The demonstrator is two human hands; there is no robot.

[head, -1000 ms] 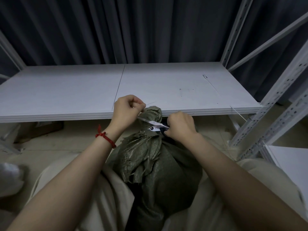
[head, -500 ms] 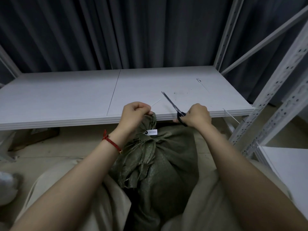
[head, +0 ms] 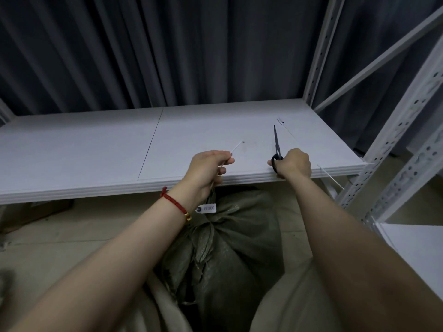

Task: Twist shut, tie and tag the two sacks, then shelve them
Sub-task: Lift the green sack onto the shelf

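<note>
A dark green woven sack [head: 230, 255] stands on the floor between my knees, its neck bunched and tied. A small white tag [head: 206, 208] hangs at the neck. My left hand [head: 206, 170] is raised over the shelf edge and pinches a thin white strip [head: 236, 149], the cut tie end, which sticks up and right. My right hand [head: 293, 164] grips the black handles of a pair of scissors [head: 276, 144], whose closed blades lie pointing away on the white shelf board [head: 96, 152].
White perforated rack uprights [head: 393, 149] rise at the right, with a diagonal brace behind. Another thin white tie [head: 329, 174] overhangs the shelf's front right edge, and a further one [head: 286, 129] lies on the board. A dark curtain hangs behind. A lower white shelf [head: 419, 255] is at right.
The scissors left the sack's neck and moved up and right onto the shelf board. My left hand rose from the neck, still pinching the white strip. The tag now hangs uncovered.
</note>
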